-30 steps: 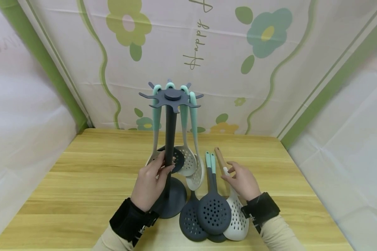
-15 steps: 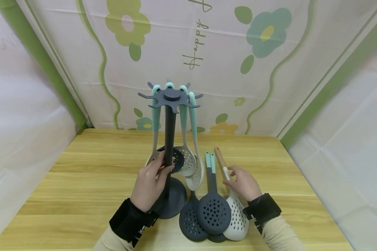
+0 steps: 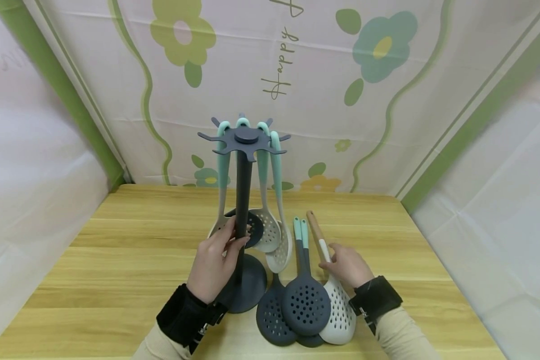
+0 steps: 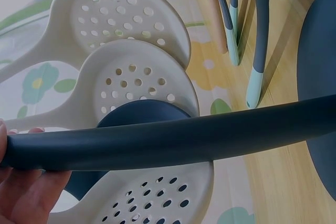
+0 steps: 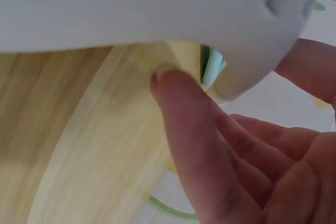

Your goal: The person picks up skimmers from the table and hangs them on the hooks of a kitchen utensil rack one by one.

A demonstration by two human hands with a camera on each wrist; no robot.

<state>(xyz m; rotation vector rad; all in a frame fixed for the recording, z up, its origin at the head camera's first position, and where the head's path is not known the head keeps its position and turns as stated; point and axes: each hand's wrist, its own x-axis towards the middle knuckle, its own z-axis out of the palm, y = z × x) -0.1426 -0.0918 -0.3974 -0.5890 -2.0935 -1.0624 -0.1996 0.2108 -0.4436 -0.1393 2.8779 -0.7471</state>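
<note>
My left hand (image 3: 212, 264) grips the post of a dark grey utensil stand (image 3: 244, 185) in the head view; the left wrist view shows its fingers (image 4: 31, 192) around the post. Several mint-handled utensils hang from its hooks, among them a white slotted skimmer (image 3: 266, 231) and a dark one (image 3: 255, 230). My right hand (image 3: 350, 265) is at the neck of a white slotted turner (image 3: 339, 312) with a wooden handle, lying on the table. In the right wrist view, thumb and fingers straddle the neck, the thumb tip apart from it.
Dark slotted skimmers (image 3: 307, 306) with mint handles lie overlapping between the stand's round base (image 3: 248, 287) and the turner. Behind the wooden table (image 3: 130, 260) hangs a flower-print cloth (image 3: 315, 115), and pale cloth walls flank both sides.
My right hand has slid a little down the turner's neck, away from the wooden handle, and lowered. My left hand stays on the post. The utensils have not visibly moved.
</note>
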